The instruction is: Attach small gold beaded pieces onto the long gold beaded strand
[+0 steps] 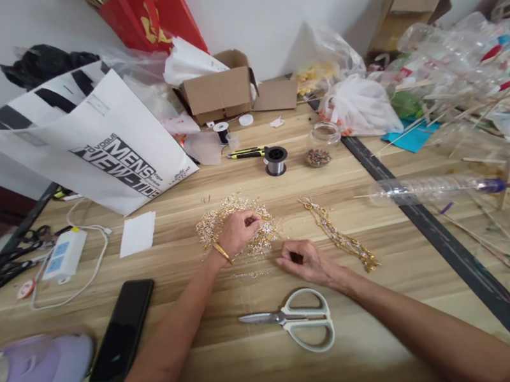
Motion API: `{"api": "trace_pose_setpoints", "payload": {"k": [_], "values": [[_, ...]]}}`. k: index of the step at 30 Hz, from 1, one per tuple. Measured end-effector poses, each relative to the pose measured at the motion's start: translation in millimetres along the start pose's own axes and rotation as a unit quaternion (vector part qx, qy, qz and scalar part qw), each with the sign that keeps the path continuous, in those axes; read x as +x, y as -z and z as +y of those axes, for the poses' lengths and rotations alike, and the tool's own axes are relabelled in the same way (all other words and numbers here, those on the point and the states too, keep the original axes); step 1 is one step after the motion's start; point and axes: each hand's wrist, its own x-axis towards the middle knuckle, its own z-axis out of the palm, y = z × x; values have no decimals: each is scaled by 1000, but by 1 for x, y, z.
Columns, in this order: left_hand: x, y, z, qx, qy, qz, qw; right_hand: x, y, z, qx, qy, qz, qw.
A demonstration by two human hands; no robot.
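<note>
Over a loose pile of small gold and clear beads point(214, 223), my left hand point(238, 231) has its fingers pinched together; anything between them is too small to make out. My right hand point(307, 260) is curled closed just to the right and nearer me. A thin beaded strand point(253, 274) lies on the wood and runs up to its fingertips. Beyond that hand rests a bundle of gold and clear beaded chains point(339, 234). White-handled scissors point(307, 321) lie slightly spread in front of me, blades pointing left.
Behind the beads stand a wire spool point(275, 162), a yellow-black cutter point(247, 153) and a bead jar point(319, 148). A phone point(123, 331) and white power strip point(64, 255) lie left, below a paper bag point(82, 141). Plastic bottles point(447, 57) and sticks crowd the right.
</note>
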Motion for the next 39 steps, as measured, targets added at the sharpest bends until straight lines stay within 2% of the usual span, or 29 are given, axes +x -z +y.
{"api": "trace_pose_setpoints", "payload": {"k": [5, 11, 17, 22, 26, 30, 34, 39], "values": [[-3, 7, -7, -32, 2, 3, 999, 0, 0, 1, -3, -2, -1, 1000], [-15, 25, -23, 24, -6, -18, 1000, 0, -1, 3, -2, -2, 3, 1000], [-27, 35, -33, 134, -48, -69, 987, 0, -2, 2, -5, -14, 1, 1000], [-33, 38, -32, 161, -50, -139, 976, -1, -3, 4, -4, -15, 0, 1000], [-35, 39, -31, 186, -48, -161, 968, -1, -4, 5, -9, -13, 6, 1000], [-34, 36, -35, 180, -47, -158, 970, -1, -5, 5, -16, -15, 4, 1000], [-31, 31, -39, 155, -41, -125, 979, -1, -4, 5, -15, -18, 2, 1000], [-29, 30, -38, 67, -3, -81, 994, -1, -4, 4, -11, -19, -2, 1000]]}}
